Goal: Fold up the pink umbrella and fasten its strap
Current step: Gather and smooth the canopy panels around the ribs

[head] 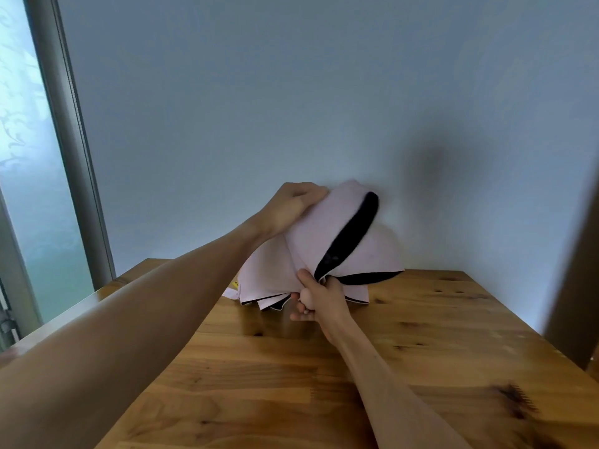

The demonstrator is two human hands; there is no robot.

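No readable text, labels, brands or numbers anywhere. Only candidate: a small yellow tag (235,283) poking out from the pink umbrella (311,234) canopy, just below the left forearm and left of the right hand (316,298). Mostly hidden and too small to tell whether anything is printed on it.

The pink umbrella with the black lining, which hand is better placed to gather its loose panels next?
Probably the left hand: it already pinches the pink umbrella fabric up top, while the right hand grips the bunched base.
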